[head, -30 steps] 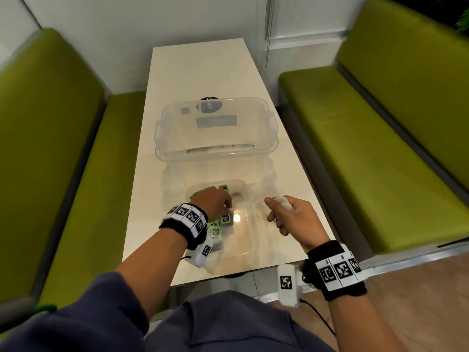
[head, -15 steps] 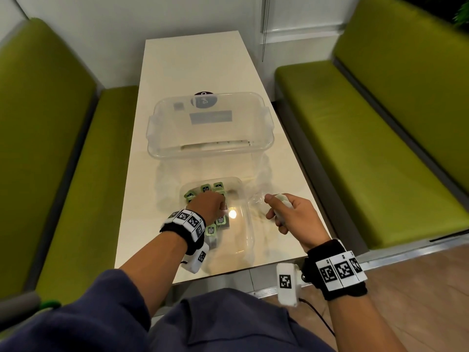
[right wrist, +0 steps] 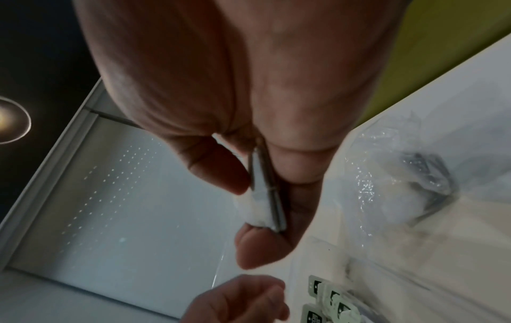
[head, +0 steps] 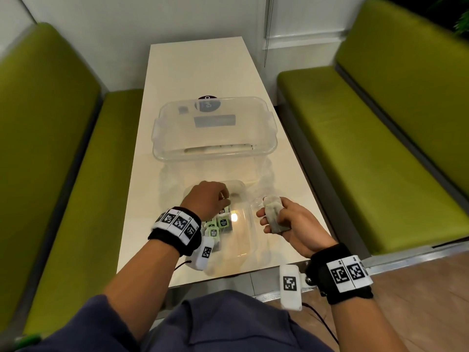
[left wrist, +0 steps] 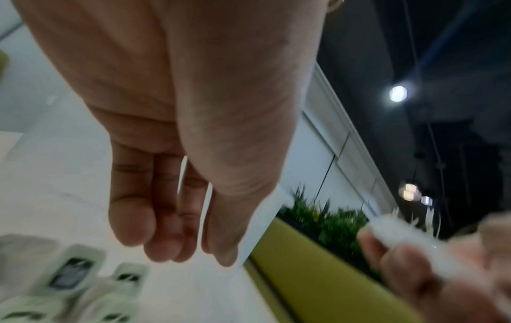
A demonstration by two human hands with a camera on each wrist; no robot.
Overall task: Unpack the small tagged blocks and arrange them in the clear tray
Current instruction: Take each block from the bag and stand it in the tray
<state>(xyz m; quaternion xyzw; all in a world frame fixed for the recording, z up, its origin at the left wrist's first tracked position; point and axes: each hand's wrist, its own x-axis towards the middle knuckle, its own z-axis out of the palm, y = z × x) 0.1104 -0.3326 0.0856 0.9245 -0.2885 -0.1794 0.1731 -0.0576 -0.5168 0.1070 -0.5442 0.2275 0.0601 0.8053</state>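
Observation:
The shallow clear tray (head: 250, 240) lies at the table's near edge. Several small green-tagged blocks (head: 218, 226) lie in its left half, blurred in the left wrist view (left wrist: 70, 274) and at the bottom of the right wrist view (right wrist: 333, 299). My left hand (head: 224, 199) hovers over the tray's far left part with fingers (left wrist: 132, 220) hanging loosely and nothing in them. Just right of the tray, my right hand (head: 269, 217) pinches a pale flat wrapped packet (head: 272, 212) between thumb and fingers, seen edge-on in the right wrist view (right wrist: 265, 192).
A large clear bin (head: 215, 148) stands mid-table beyond the tray. Crumpled clear wrap (right wrist: 401, 174) lies on the cream table (head: 193, 72) between them. Green benches (head: 380, 148) flank both sides.
My left hand has shifted a little toward the tray's far end and now covers the blocks that showed there. The right hand keeps its hold on the packet.

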